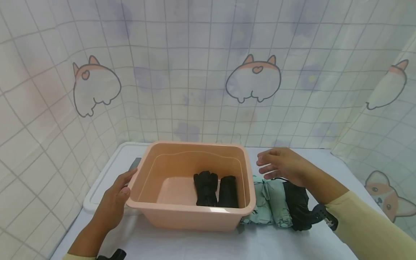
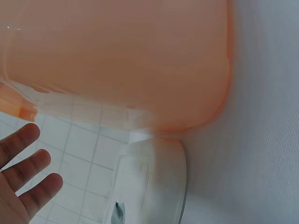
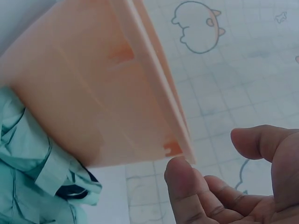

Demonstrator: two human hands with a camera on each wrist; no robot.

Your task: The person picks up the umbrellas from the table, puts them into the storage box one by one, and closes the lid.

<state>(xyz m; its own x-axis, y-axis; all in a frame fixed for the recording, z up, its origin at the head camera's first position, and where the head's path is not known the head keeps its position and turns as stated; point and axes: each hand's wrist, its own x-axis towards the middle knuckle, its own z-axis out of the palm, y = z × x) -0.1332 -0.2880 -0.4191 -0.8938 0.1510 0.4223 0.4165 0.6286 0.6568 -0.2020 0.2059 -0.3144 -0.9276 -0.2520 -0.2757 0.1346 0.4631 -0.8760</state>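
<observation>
Left hand [image 1: 112, 200] rests flat against the left rim of the peach basin [image 1: 169, 213], fingers straight, gripping nothing. Right hand [image 1: 281, 164] hovers with fingers relaxed and empty over the mint folded umbrellas [image 1: 269, 202] just right of the basin; two black umbrellas [image 1: 216, 189] lie inside. Judgement: steady the basin, grasp one umbrella mid-body

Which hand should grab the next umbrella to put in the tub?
Probably the right hand. It hovers open just above the folded umbrellas lying right of the tub. The left hand rests on the tub's far side, away from them.
</observation>
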